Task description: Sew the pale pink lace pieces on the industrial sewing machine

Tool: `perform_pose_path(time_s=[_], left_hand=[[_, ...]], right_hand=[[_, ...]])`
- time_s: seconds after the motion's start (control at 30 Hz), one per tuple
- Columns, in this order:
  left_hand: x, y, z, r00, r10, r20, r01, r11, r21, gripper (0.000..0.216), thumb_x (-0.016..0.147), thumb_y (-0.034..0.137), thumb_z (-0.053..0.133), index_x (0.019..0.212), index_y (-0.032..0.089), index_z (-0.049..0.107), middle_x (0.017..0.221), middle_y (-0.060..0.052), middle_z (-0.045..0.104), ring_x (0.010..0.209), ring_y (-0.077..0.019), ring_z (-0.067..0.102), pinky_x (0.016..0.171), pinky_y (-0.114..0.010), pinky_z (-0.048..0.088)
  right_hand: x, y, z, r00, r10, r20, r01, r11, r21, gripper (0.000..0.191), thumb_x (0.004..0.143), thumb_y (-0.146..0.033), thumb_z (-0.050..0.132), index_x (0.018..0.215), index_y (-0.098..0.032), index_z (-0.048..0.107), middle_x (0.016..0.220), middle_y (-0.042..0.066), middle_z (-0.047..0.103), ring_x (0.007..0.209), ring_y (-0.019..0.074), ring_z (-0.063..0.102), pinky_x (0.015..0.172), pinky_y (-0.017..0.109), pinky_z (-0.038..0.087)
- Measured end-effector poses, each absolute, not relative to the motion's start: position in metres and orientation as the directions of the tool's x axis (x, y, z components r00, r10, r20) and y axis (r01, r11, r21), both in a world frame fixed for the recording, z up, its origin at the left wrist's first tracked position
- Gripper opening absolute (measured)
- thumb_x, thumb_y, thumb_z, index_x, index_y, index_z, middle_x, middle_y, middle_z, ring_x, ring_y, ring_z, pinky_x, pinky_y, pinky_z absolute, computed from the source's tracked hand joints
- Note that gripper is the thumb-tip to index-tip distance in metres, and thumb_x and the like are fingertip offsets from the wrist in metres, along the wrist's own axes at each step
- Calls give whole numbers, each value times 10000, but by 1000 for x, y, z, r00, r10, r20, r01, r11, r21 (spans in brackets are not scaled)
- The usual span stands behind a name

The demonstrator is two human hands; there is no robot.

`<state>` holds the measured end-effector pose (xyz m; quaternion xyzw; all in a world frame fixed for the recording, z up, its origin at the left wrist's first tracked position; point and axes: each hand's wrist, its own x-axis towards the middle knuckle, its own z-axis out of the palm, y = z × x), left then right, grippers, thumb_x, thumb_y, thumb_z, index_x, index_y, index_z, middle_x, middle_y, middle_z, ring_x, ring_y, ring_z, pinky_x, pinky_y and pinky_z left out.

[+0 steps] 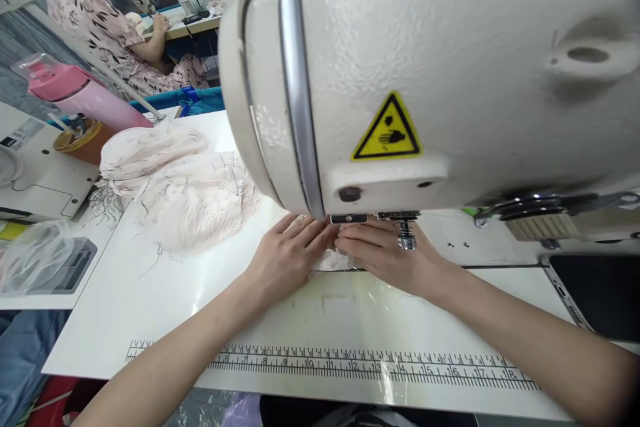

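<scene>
A cream sewing machine head (450,67) fills the upper right and hides the needle area. Under it, my left hand (285,253) and my right hand (385,250) meet fingertip to fingertip on a small piece of white lace fabric (333,259). Both hands have their fingers pressed together on the fabric, holding it flat on the white table (150,307). Most of the piece is hidden by my hands and the machine.
A pile of pale lace fabric (175,183) lies at the left. A pink bottle (75,90) and a brown cup (80,140) stand behind it. A printed ruler (350,363) runs along the front edge. A dark phone (600,293) lies at right. Another person (115,33) sits at a far machine.
</scene>
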<state>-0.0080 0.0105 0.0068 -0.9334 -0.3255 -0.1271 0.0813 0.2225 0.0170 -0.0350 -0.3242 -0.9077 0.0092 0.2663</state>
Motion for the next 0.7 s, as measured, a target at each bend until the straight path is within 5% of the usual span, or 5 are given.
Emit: perform_pose_path(time_s=[0.3,0.7], left_hand=[[-16,15,9,763,607,221,625,-780,-16,581,760,120,532,1340,141,551,1333,-93,636,1089,-237,669,926,-406,498],[-12,12,11,749,635,187,656,-750,-85,525,846,152,489,1370,148,525,1342,-70,633,1108,-229,649,929,-397,459]], right_hand=[[212,19,-23,-660,502,559,537,835,-116,266,891,-4,500,936,-208,665,903,-11,715,876,127,629,640,251,447],[214,22,-22,-642,509,574,562,821,-101,214,878,-38,526,899,-203,661,865,-32,701,760,109,577,584,279,324]])
